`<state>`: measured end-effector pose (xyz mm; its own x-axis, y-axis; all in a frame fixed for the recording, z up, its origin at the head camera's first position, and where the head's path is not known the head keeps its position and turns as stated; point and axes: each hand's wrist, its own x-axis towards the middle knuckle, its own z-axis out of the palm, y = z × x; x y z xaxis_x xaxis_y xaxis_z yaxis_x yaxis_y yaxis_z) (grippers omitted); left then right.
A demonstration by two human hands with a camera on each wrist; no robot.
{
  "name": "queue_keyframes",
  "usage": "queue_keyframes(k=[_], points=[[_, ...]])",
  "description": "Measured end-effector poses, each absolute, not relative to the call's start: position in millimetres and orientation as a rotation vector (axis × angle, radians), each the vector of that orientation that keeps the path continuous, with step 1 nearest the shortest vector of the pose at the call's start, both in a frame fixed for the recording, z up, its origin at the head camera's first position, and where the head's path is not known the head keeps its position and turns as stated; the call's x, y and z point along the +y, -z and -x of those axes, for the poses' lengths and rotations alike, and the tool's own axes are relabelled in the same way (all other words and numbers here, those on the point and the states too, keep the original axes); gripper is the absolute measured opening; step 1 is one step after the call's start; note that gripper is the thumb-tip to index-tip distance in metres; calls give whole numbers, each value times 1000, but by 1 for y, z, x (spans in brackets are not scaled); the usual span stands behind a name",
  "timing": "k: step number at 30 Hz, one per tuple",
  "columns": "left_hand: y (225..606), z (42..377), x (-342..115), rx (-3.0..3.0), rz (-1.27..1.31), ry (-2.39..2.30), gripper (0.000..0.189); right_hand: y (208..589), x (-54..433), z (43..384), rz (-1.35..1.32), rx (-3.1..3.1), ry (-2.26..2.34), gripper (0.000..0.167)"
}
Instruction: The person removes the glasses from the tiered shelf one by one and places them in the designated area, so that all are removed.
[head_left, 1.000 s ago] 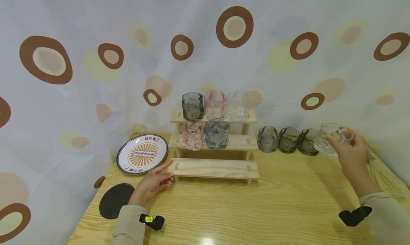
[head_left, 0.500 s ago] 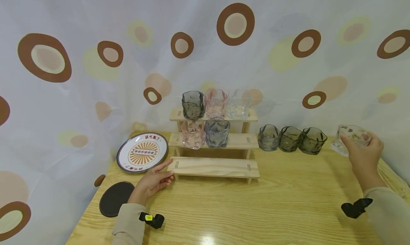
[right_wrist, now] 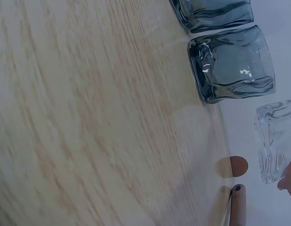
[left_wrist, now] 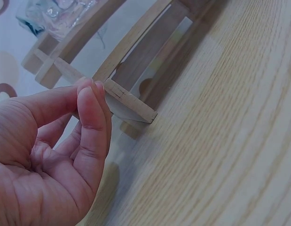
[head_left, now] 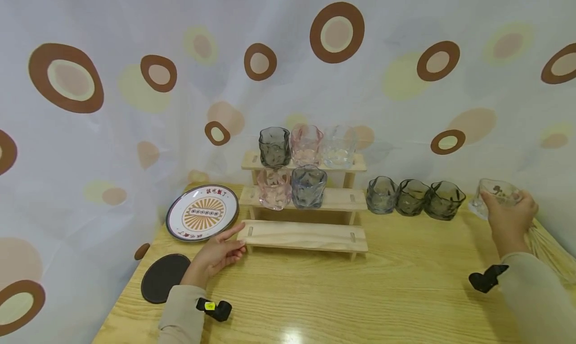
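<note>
My left hand (head_left: 218, 256) pinches the left end of the lowest step of a three-step wooden rack (head_left: 301, 234). Thumb and fingertips (left_wrist: 91, 101) meet at that step's corner in the left wrist view. Over the table's far right, my right hand (head_left: 510, 219) grips a clear wavy glass (head_left: 494, 191) by its sides. In the right wrist view, the clear glass (right_wrist: 274, 141) is raised, and only a fingertip (right_wrist: 290, 179) shows at the frame edge. Just left of it stand two dark grey glasses (head_left: 444, 200) and a bluish-grey glass (head_left: 381, 196) in a row.
On the top step stand a dark grey glass (head_left: 274, 148), a pink glass (head_left: 307, 146) and a clear glass (head_left: 339, 148). The middle step bears a pink glass (head_left: 274, 188) and a blue-grey glass (head_left: 308, 187). A plate (head_left: 202, 213) and black coaster (head_left: 165, 279) lie left.
My right hand has carried the clear glass rightward, away from the row of grey glasses, opening a gap beside the last one. The left hand keeps its place on the rack.
</note>
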<state>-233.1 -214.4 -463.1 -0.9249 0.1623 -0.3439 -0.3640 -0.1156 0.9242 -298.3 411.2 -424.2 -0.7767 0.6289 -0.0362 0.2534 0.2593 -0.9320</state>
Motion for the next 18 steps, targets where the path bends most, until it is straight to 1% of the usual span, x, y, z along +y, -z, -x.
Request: queue_keyframes(k=[1, 3, 7, 8, 9, 10, 13, 16, 18], points=[[463, 233, -214, 1816, 225, -2100, 61, 427, 412, 300, 818, -2189, -1516, 57], [462, 233, -214, 1817, 233, -2096, 61, 432, 415, 303, 838, -2190, -1510, 65], [461, 233, -214, 1824, 242, -2086, 60, 439, 418, 309, 859, -2199, -1530, 93], [461, 233, -214, 1825, 242, -2085, 60, 441, 418, 310, 856, -2205, -1535, 98], [461, 233, -214, 1827, 243, -2084, 60, 442, 418, 311, 849, -2207, -1538, 98], [460, 233, -214, 1828, 244, -2082, 60, 444, 417, 312, 843, -2206, -1533, 95], [461, 234, -214, 1831, 250, -2081, 61, 448, 415, 318, 828, -2194, -1540, 82], [461, 235, -214, 1830, 259, -2081, 61, 451, 415, 322, 824, -2191, -1540, 82], [462, 235, -214, 1828, 254, -2082, 61, 452, 415, 324, 825, -2197, -1544, 90]])
